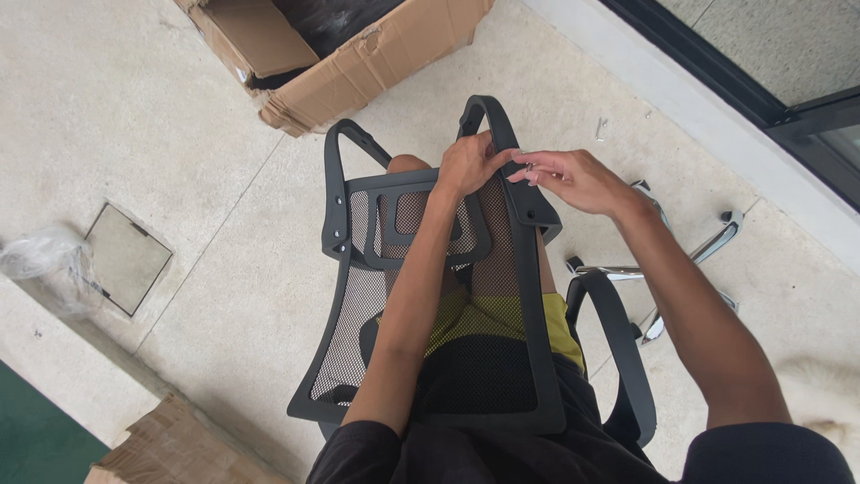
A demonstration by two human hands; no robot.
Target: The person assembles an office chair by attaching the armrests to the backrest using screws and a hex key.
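Chair back (430, 323): black mesh frame lying across the lap, long axis running away from the body | left hand (468, 166): grip wrapped on the far right frame rail | right hand (573, 179): just beside it, fingertips pinched together over the same rail, contents too small to tell | armrest (618, 350): below the right forearm.
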